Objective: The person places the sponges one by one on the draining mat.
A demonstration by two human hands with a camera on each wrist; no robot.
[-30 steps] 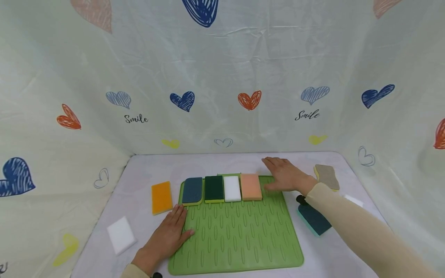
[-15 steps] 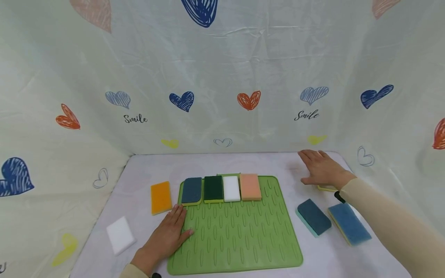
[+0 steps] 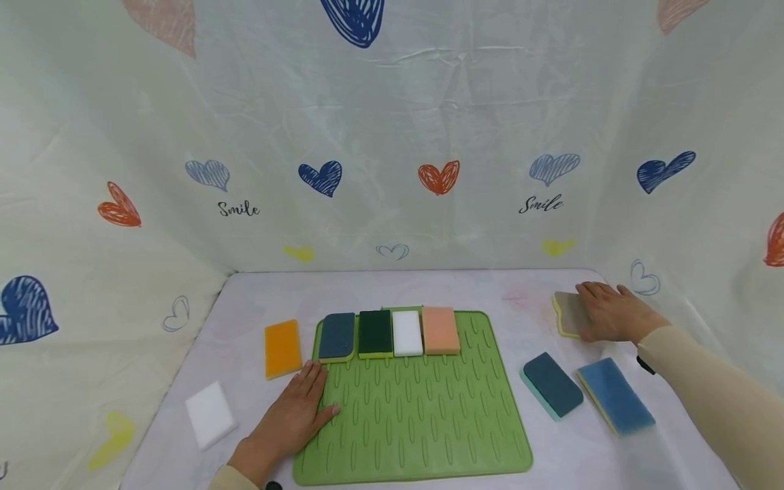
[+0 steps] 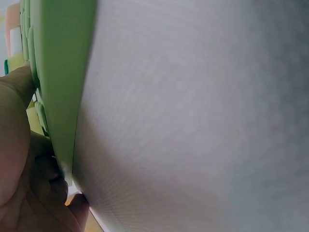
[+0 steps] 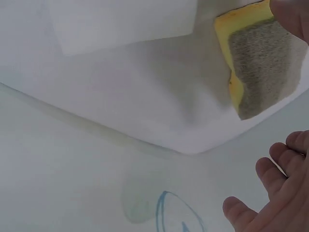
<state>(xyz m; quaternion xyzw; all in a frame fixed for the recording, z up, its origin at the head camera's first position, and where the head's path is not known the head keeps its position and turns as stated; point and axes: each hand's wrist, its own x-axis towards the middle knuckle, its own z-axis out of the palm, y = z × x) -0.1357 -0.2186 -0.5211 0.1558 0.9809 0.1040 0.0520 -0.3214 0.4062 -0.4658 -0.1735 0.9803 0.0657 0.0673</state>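
The right hand (image 3: 612, 314) is laid with straight, spread fingers over the grey-topped sponge (image 3: 568, 313), not yet pinching it. Its long edges are best pinched for a level lift, while the green mat (image 3: 422, 415) is pressed flat by the left hand (image 3: 294, 416).

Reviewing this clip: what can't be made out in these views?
- Head view: the right hand covers much of the grey-topped yellow sponge; whether it grips is unclear.
- Left wrist view: the left hand is cut off by the edge; only the green silicone mat shows.
- Right wrist view: fingertips only.
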